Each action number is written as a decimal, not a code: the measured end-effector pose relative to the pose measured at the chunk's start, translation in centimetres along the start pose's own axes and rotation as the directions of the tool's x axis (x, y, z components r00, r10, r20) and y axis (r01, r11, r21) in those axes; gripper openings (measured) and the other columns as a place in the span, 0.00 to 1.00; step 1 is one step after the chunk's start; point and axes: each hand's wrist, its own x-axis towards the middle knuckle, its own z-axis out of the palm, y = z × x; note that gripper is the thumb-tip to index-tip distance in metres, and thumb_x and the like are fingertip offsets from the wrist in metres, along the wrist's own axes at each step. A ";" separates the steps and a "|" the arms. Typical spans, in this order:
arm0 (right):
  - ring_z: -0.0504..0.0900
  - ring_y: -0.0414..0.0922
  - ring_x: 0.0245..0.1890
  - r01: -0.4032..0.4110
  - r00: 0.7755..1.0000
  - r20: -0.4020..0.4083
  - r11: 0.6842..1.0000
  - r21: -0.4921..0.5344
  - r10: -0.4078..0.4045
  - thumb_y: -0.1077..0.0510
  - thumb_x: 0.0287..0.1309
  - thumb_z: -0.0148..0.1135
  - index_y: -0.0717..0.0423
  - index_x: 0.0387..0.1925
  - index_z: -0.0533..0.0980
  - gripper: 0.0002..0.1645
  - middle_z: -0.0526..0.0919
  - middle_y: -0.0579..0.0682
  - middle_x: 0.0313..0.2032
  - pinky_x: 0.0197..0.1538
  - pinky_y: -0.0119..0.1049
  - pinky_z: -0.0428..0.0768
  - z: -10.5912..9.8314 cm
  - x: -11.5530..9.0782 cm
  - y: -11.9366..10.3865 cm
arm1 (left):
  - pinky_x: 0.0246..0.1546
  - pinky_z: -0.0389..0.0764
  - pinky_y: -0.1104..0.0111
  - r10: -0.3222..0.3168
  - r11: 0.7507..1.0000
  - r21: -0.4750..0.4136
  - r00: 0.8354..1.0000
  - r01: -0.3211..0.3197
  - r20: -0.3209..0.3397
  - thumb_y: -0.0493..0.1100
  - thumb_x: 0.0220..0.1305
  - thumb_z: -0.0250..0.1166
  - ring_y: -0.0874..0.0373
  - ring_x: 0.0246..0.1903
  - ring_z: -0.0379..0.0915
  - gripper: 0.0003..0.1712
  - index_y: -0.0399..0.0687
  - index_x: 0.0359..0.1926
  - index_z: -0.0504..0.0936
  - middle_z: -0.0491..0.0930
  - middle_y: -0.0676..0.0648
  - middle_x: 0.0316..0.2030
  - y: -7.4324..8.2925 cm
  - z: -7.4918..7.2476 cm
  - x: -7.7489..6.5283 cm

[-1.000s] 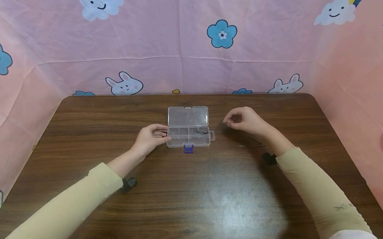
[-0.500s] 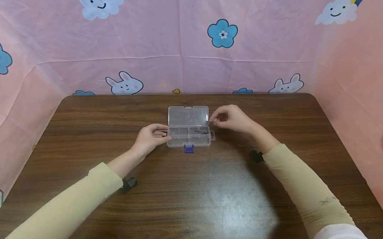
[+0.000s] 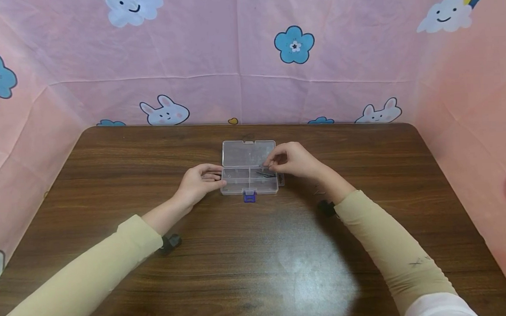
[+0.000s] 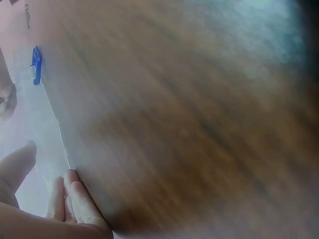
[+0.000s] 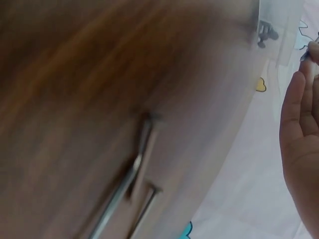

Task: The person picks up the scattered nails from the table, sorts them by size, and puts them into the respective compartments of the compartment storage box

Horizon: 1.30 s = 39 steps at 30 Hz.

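A clear plastic compartment box (image 3: 236,187) stands on the table with its lid (image 3: 246,153) folded back. My left hand (image 3: 196,183) grips the box's left end, thumb at the front corner and fingers along the side. Over the back right compartment, my right hand (image 3: 294,161) pinches a nail (image 5: 304,57), mostly hidden by the fingers. Several nails (image 3: 264,175) lie in that compartment beneath it; their heads (image 5: 267,34) show through the plastic in the right wrist view. More loose nails (image 5: 112,204) lie on the table under my right forearm.
A blue latch (image 3: 249,197) hangs at the box's front edge, and a clear hanging tab (image 3: 281,179) juts from its right end. The brown wooden table (image 3: 241,271) is bounded by pink printed cloth (image 3: 206,51) at the back and sides.
My right hand has moved left with the nail, from the table right of the box to above the back right compartment. The left hand and box have stayed in place.
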 end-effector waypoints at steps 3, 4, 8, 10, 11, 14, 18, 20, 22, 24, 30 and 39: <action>0.84 0.42 0.39 0.005 1.000 0.015 1.000 -0.007 -0.005 0.71 0.65 0.68 0.64 0.42 0.89 0.07 0.91 0.59 0.40 0.49 0.34 0.89 0.4 0.2 -0.2 | 0.69 0.81 0.53 -0.002 1.000 -0.002 1.000 0.002 0.001 0.38 0.71 0.71 0.40 0.65 0.79 0.29 0.35 0.69 0.76 0.79 0.33 0.66 0.0 0.0 0.0; 0.84 0.42 0.39 0.008 1.000 0.022 1.000 -0.011 -0.008 0.71 0.65 0.68 0.64 0.42 0.89 0.07 0.91 0.58 0.40 0.49 0.33 0.88 0.5 0.3 -0.2 | 0.69 0.81 0.53 -0.002 1.000 0.000 1.000 0.002 0.001 0.39 0.71 0.71 0.40 0.65 0.79 0.29 0.35 0.69 0.76 0.79 0.33 0.66 0.0 0.0 0.0; 0.86 0.43 0.40 0.012 0.999 0.043 1.000 -0.029 -0.011 0.71 0.66 0.67 0.63 0.42 0.89 0.08 0.91 0.57 0.41 0.49 0.34 0.89 0.9 0.5 -0.4 | 0.69 0.81 0.53 -0.001 1.000 0.005 1.000 0.001 -0.001 0.39 0.72 0.71 0.40 0.64 0.79 0.29 0.35 0.69 0.76 0.79 0.33 0.66 0.0 0.0 0.1; 0.86 0.44 0.40 0.013 0.999 0.046 0.999 -0.041 -0.011 0.71 0.66 0.67 0.62 0.41 0.89 0.08 0.92 0.57 0.40 0.49 0.35 0.89 1.1 0.6 -0.4 | 0.69 0.81 0.53 -0.002 1.000 0.005 1.000 0.002 -0.003 0.39 0.72 0.71 0.40 0.64 0.79 0.29 0.35 0.69 0.76 0.79 0.33 0.66 0.0 0.0 0.1; 0.86 0.44 0.40 0.012 0.999 0.046 0.999 -0.046 -0.009 0.71 0.66 0.67 0.62 0.41 0.89 0.08 0.92 0.56 0.40 0.48 0.35 0.89 1.1 0.6 -0.3 | 0.69 0.81 0.53 -0.003 1.000 0.003 1.000 0.003 -0.003 0.39 0.71 0.71 0.40 0.64 0.79 0.29 0.35 0.69 0.76 0.79 0.33 0.66 0.0 0.0 0.1; 0.86 0.44 0.39 0.018 0.999 0.041 0.997 -0.070 -0.015 0.71 0.66 0.67 0.61 0.40 0.89 0.08 0.92 0.55 0.40 0.47 0.34 0.89 1.2 0.7 -0.2 | 0.69 0.81 0.53 -0.004 1.000 0.001 1.000 0.004 -0.003 0.39 0.71 0.71 0.41 0.64 0.79 0.29 0.35 0.69 0.76 0.79 0.33 0.66 0.1 0.1 0.1; 0.87 0.44 0.38 0.044 0.999 0.035 0.993 -0.112 -0.040 0.71 0.65 0.69 0.60 0.39 0.90 0.07 0.92 0.54 0.39 0.46 0.33 0.88 1.4 0.7 -0.1 | 0.69 0.81 0.53 -0.001 1.000 0.005 1.000 0.001 -0.002 0.39 0.71 0.71 0.40 0.64 0.79 0.29 0.35 0.69 0.76 0.79 0.33 0.66 0.1 0.1 0.0; 0.87 0.44 0.38 0.055 0.998 0.035 0.989 -0.137 -0.051 0.70 0.64 0.69 0.59 0.38 0.90 0.07 0.92 0.54 0.39 0.45 0.33 0.88 1.4 0.7 -0.1 | 0.69 0.81 0.53 0.001 1.000 0.007 1.000 -0.001 -0.002 0.39 0.72 0.71 0.40 0.64 0.79 0.29 0.35 0.69 0.76 0.79 0.33 0.66 0.1 0.0 0.0; 0.88 0.44 0.38 0.066 0.997 0.039 0.985 -0.158 -0.060 0.70 0.64 0.70 0.59 0.38 0.90 0.07 0.93 0.53 0.39 0.45 0.34 0.89 1.4 0.8 -0.1 | 0.69 0.81 0.53 0.003 1.000 0.011 1.000 -0.003 -0.002 0.39 0.72 0.71 0.40 0.64 0.79 0.29 0.35 0.69 0.76 0.79 0.33 0.66 0.1 0.0 0.0; 0.88 0.44 0.38 0.074 0.997 0.041 0.981 -0.177 -0.067 0.70 0.64 0.70 0.58 0.38 0.90 0.07 0.93 0.53 0.39 0.45 0.35 0.89 1.4 0.8 -0.1 | 0.69 0.81 0.53 0.002 1.000 0.014 1.000 -0.002 -0.003 0.39 0.72 0.71 0.40 0.64 0.79 0.29 0.35 0.69 0.77 0.79 0.33 0.66 0.1 0.0 0.1; 0.88 0.45 0.38 0.083 0.996 0.044 0.976 -0.202 -0.076 0.70 0.64 0.70 0.58 0.38 0.90 0.07 0.93 0.53 0.40 0.45 0.36 0.89 1.5 0.8 -0.2 | 0.70 0.81 0.52 0.001 1.000 0.008 1.000 -0.001 -0.006 0.39 0.71 0.71 0.40 0.64 0.79 0.29 0.35 0.69 0.77 0.79 0.33 0.65 0.0 0.0 0.1; 0.87 0.45 0.39 0.058 0.998 0.039 0.982 -0.179 -0.052 0.70 0.64 0.70 0.59 0.39 0.89 0.07 0.92 0.53 0.40 0.47 0.36 0.90 1.5 0.6 -0.2 | 0.70 0.80 0.52 0.007 1.000 -0.004 1.000 -0.007 -0.002 0.39 0.71 0.71 0.40 0.64 0.79 0.29 0.35 0.69 0.76 0.79 0.33 0.66 -0.1 0.0 0.1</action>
